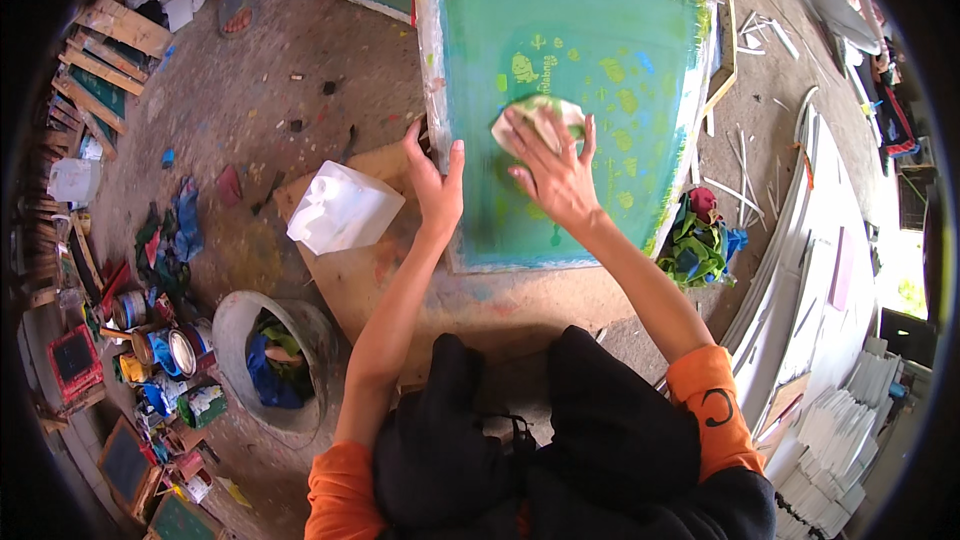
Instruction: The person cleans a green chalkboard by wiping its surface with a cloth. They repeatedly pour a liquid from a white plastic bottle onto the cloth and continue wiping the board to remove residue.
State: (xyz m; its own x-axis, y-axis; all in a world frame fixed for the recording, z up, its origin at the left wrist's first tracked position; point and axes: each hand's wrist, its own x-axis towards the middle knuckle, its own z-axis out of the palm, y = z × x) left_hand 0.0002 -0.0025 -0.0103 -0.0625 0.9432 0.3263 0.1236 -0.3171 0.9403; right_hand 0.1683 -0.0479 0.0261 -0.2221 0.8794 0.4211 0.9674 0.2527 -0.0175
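A green printing screen (480, 60) with yellowish-green printed shapes stands tilted in front of me, its frame edges smeared with paint. My left hand (435, 180) grips the frame's left edge, thumb on the near face and fingers around the side. On the mesh, my right hand (555, 165) presses a pale, green-stained rag (570, 117), its fingers spread over the cloth. Beside my left hand, a white plastic container (345, 205) rests on a brown board (490, 302) under the screen.
A grey bucket (225, 340) with cloths stands left of my legs. Paint cans (182, 350) crowd the lower left. Colored rags (700, 245) lie right of the screen, near long white strips (790, 260). Another person's foot (237, 20) shows at upper left.
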